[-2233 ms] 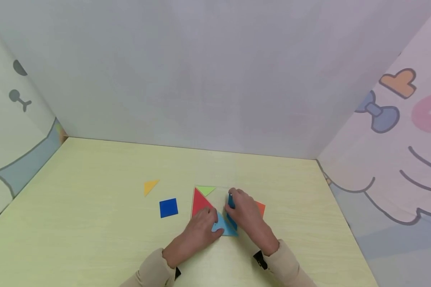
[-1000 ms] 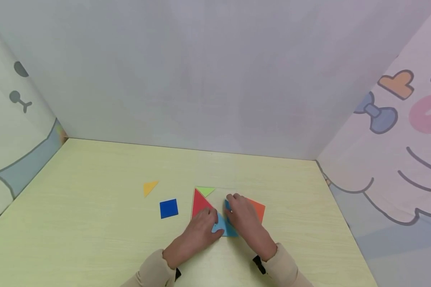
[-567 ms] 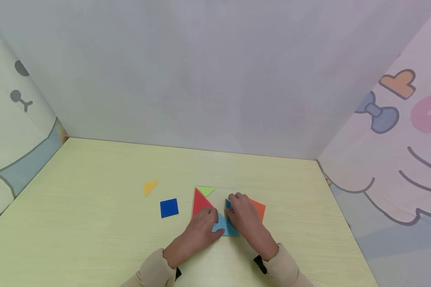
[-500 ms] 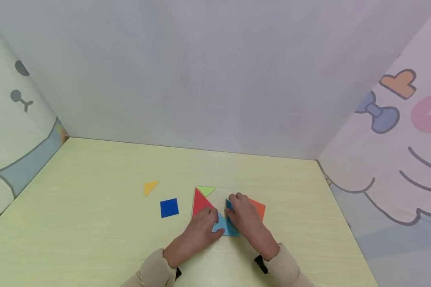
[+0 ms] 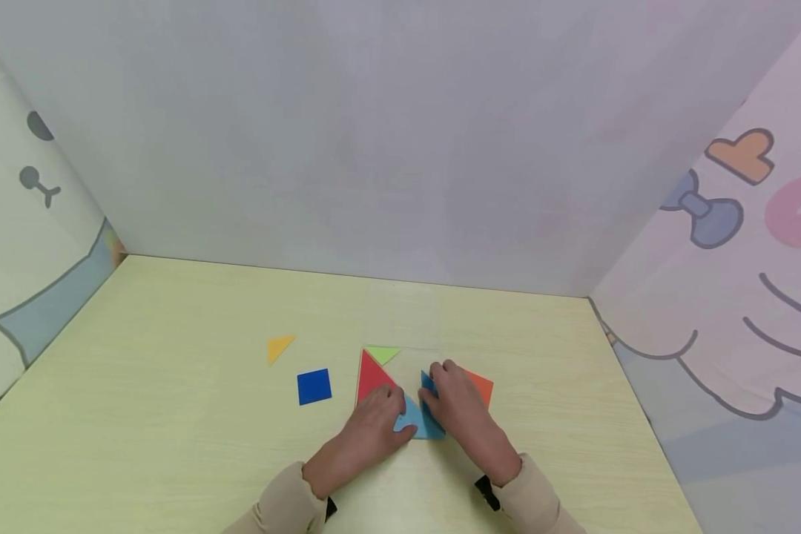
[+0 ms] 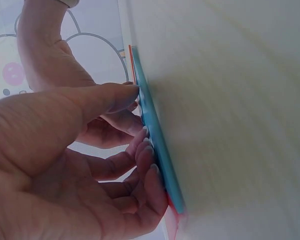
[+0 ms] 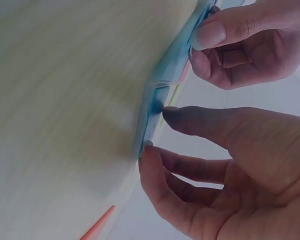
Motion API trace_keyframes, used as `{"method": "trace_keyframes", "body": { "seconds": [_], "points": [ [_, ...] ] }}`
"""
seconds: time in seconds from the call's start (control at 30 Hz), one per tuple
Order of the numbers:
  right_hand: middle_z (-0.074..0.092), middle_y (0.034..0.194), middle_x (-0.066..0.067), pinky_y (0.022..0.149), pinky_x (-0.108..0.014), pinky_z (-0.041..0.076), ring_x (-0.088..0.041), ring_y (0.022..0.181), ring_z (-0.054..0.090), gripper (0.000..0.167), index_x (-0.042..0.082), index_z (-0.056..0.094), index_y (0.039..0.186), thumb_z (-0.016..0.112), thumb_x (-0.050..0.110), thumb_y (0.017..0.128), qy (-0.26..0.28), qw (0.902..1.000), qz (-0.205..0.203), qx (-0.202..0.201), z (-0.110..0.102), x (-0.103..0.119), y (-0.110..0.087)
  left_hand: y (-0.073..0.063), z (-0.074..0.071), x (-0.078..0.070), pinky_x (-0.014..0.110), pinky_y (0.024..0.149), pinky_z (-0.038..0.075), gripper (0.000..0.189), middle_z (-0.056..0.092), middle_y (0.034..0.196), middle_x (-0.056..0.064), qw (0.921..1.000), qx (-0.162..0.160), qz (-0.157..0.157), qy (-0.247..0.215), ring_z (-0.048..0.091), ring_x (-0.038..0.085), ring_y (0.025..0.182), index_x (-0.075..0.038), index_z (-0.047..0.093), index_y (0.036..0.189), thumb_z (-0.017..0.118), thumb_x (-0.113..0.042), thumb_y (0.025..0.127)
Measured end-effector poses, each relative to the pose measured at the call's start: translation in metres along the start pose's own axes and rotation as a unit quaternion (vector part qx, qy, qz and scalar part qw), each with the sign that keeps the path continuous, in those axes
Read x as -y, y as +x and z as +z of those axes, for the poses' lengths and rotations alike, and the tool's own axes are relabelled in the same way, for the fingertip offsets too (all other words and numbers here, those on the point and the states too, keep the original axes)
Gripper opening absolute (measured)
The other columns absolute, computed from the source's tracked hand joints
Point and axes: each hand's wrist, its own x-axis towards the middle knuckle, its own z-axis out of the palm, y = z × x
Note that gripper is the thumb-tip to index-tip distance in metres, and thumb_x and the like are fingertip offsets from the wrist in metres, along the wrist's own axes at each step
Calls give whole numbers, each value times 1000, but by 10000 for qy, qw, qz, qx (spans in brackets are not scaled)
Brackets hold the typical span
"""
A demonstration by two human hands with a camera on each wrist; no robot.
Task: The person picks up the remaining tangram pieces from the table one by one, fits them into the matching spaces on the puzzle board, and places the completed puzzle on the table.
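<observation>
In the head view my left hand rests on a red triangle and a light blue triangle. Its bent fingertips and thumb press on these flat tangram pieces; the palm is off them. My right hand pinches a darker blue tangram piece at the light blue triangle's right side. The right wrist view has the thumb on this darker piece's face and fingers at its edge. Its full outline is hidden. A green triangle touches the red one's upper tip.
An orange piece lies partly hidden behind my right hand. Left of the red triangle are a dark blue square and a yellow triangle. The pale wooden table meets a grey wall at the back.
Since the oldest frame, the darker blue piece has gone from steeply tilted to lower, and my right hand with it. It then slid slightly right. The left hand stays in place.
</observation>
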Motion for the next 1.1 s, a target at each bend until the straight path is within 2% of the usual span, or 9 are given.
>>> {"method": "trace_keyframes", "body": {
  "seconds": [0.17, 0.33, 0.53, 0.67, 0.8, 0.97, 1.1],
  "points": [
    [42, 74, -2, 56, -23, 36, -14, 65, 42, 26, 1, 59, 90, 82, 12, 88, 141, 9998, 64, 81, -1, -1, -1, 1, 0, 0, 25, 69, 44, 28, 51, 87, 0, 10000, 40, -45, 10, 49, 13, 81, -6, 60, 98, 82, -21, 88],
    [45, 78, -3, 57, -23, 38, -14, 65, 44, 28, 0, 58, 95, 82, 13, 88, 288, 9994, 64, 187, -3, -3, -1, 1, 0, 0, 25, 69, 44, 29, 51, 87, -1, 9999, 94, -125, 4, 50, 13, 82, -6, 60, 99, 82, -22, 88],
    [45, 81, -2, 58, -23, 40, -14, 68, 44, 27, 2, 59, 96, 83, 10, 87, 683, 9968, 19, 408, -8, -9, -3, 2, 1, 0, 24, 70, 44, 29, 51, 87, -1, 9998, 127, -143, -16, 49, 13, 83, -6, 61, 99, 82, -23, 89],
    [45, 82, -2, 59, -24, 40, -13, 69, 43, 24, 2, 60, 97, 82, 8, 87, 858, 9950, -39, 507, -11, -12, -4, 2, 1, 1, 24, 70, 44, 29, 50, 87, -2, 9998, 121, -143, -20, 49, 13, 83, -7, 60, 99, 82, -23, 89],
    [47, 85, -3, 60, -24, 42, -12, 69, 44, 23, 3, 61, 99, 81, 7, 88, 786, 9957, -233, 441, -10, -15, -3, 2, 1, 1, 25, 71, 45, 29, 50, 87, -1, 9998, 118, -141, 10, 50, 14, 84, -7, 60, 99, 82, -23, 89],
    [52, 95, -8, 62, -24, 46, -14, 72, 49, 36, 0, 63, 116, 82, 11, 87, 482, 9971, -496, 330, -9, -16, -2, 2, 0, 0, 25, 72, 46, 29, 51, 89, -1, 9997, 154, -194, -1, 50, 14, 85, -7, 61, 101, 82, -24, 89],
    [55, 104, -11, 63, -24, 49, -15, 76, 53, 44, 0, 62, 126, 82, 12, 88, 483, 9964, -548, 440, -9, -17, 0, 2, -1, -1, 25, 72, 46, 29, 52, 90, -1, 9995, 206, -222, -48, 50, 14, 86, -7, 61, 102, 81, -24, 90]
  ]
}}
